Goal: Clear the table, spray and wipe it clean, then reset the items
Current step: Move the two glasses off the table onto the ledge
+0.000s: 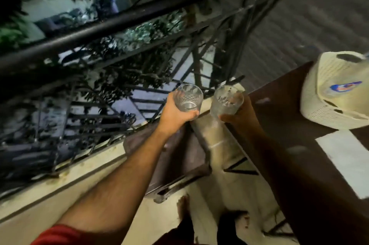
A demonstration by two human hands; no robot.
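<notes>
Each of my hands carries a clear cut-glass tumbler in the air. My left hand [173, 113] grips the left tumbler [188, 97] from below, above a dark brown stool. My right hand [242, 114] grips the right tumbler [226, 101] over the left edge of the dark brown table [311, 175]. Both glasses look empty and sit slightly tilted. On the table lie a cream perforated cap [335, 89] with a blue and red badge and a white paper sheet [347, 157].
A black metal railing [111, 23] runs along the balcony's left side, with foliage beyond it. A dark brown stool [175, 155] stands between the ledge and the table. My bare feet show on the pale floor [201, 202] below.
</notes>
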